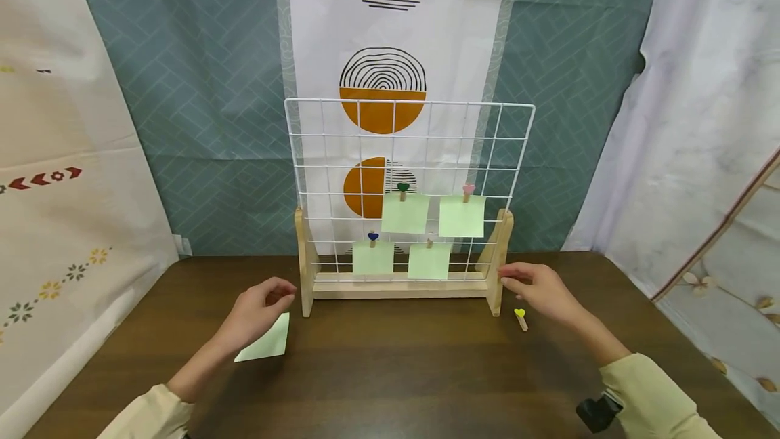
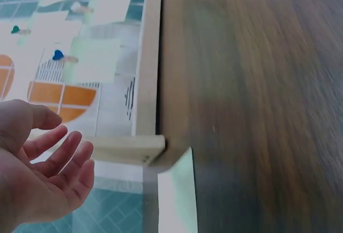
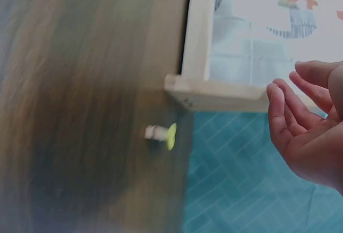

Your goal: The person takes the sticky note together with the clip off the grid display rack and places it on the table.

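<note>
Five square pale-green paper notes [image 1: 405, 213], five ornament-topped wooden clips [image 1: 522, 324], one white wire grid [image 1: 428, 168] and two bare hands [image 1: 258, 310] appear here.

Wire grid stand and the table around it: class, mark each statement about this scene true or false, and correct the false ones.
1. Four pale green notes hang on the white wire grid. True.
2. The left hand grips the loose note. False: the hand is empty, and the note lies on the table.
3. The yellow heart clip lies on the table near the right hand. True.
4. The pink heart clip is on a lower-row note. False: it is on the upper-row note at the right in the head view.
5. The blue heart clip is on a lower-row note. True.
</note>
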Demonstrator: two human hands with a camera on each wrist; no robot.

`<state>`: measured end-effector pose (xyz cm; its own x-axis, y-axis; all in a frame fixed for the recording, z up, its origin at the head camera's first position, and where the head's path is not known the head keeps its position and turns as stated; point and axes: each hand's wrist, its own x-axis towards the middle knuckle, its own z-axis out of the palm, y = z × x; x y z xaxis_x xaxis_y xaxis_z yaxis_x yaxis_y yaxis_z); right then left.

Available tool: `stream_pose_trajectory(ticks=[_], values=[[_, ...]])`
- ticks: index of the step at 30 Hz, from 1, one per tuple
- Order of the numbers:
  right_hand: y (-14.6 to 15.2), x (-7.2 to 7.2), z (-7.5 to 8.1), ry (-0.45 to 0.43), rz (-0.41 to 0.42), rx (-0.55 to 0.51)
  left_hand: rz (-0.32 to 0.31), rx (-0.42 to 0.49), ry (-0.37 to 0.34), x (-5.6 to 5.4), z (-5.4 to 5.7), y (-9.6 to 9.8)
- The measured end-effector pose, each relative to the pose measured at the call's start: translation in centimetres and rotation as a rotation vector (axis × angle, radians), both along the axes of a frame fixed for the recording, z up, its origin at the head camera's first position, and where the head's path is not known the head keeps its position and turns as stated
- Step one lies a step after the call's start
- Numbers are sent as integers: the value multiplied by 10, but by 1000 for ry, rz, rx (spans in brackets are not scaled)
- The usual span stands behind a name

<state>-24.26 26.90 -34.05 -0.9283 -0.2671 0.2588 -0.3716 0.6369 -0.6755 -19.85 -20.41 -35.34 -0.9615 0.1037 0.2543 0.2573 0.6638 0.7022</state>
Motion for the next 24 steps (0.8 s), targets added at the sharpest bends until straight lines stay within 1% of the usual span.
stream_pose_trajectory(ticks=[4,11,15,19,24], values=[[-10,0,7,7,14,-48,-7,53,-3,-1,4,8],[-25,1,21,8,-4,-121,-35,116,28,-9,8,24],[-37,1,32,-1,2,-147,-47,147,47,-15,12,34],[-52,-2,41,-5,28,-184,-44,175,52,-22,18,42],[-66,-6,49,-6,52,-228,-46,201,62,-32,27,53]])
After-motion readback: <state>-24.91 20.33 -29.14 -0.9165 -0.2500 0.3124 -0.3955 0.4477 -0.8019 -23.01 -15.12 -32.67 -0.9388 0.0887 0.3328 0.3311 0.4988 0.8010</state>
